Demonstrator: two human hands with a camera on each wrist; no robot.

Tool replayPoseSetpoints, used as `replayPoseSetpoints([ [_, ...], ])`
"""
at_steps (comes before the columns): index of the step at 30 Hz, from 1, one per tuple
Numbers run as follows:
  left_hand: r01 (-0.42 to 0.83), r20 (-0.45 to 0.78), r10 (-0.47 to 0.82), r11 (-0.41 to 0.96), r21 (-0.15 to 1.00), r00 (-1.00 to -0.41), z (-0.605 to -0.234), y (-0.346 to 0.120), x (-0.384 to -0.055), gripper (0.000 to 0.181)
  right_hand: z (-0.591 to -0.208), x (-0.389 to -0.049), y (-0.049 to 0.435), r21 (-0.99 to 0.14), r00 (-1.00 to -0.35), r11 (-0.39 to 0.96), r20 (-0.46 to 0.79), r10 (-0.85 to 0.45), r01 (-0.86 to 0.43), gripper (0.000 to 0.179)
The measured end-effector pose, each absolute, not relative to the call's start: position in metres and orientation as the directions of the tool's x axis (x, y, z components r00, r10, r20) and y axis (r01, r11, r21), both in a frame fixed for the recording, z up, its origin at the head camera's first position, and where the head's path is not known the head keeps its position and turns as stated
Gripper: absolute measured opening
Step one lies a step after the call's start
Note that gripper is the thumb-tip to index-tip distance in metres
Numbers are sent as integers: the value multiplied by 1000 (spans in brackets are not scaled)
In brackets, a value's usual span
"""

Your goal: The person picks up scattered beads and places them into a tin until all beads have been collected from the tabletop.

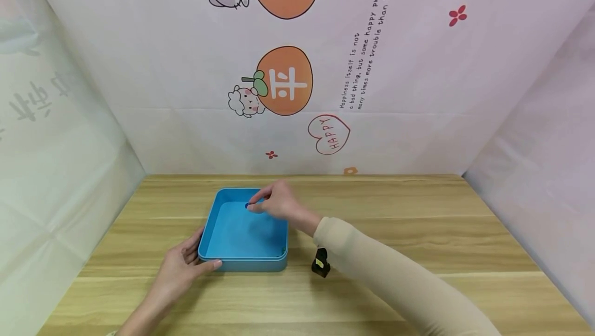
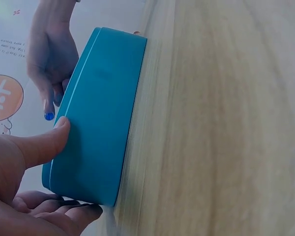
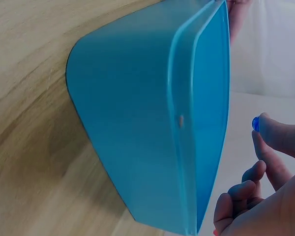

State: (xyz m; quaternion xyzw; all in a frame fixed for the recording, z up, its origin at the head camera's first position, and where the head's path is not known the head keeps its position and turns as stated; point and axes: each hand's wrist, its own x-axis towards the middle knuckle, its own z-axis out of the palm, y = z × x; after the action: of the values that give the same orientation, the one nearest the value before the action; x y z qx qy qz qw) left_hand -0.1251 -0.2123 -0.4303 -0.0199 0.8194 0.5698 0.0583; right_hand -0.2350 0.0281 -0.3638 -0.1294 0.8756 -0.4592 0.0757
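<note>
A square blue open box [image 1: 246,265] sits on the table. At its near left corner my left hand [image 1: 178,266] holds it, thumb on the front wall and fingers along the left side. Above the far part of the box, my right hand [image 1: 277,202] pinches a small, shiny blue glass marble [image 3: 255,123] between thumb and index finger, with the other fingers curled. Only a bit of the marble shows in the head view. A tiny green thing [image 1: 284,250] lies in the box's near right corner, too small to make out.
A small black object with a yellow label [image 1: 321,262] lies right of the box, beside the right sleeve [image 1: 372,258]. The wood-grain table [image 1: 418,207] meets a printed white sheet [image 1: 186,134] at the back, with more sheets on both sides.
</note>
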Motion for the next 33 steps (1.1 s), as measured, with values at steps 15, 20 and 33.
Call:
replayPoseSetpoints([
  [15, -105, -124, 29, 359, 928, -992, -431, -213, -125, 107, -373, -236, 10, -832, -960, 545, -61, -272, -102, 7],
  [20, -104, -121, 30, 339, 935, -992, -433, -213, -125, 104, -374, -236, 9, -836, -959, 540, -65, -275, -99, 7],
  [33, -105, -124, 38, 331, 938, -992, -432, -214, -125, 102, -379, -237, 5, -828, -959, 549, -49, -280, -118, 10],
])
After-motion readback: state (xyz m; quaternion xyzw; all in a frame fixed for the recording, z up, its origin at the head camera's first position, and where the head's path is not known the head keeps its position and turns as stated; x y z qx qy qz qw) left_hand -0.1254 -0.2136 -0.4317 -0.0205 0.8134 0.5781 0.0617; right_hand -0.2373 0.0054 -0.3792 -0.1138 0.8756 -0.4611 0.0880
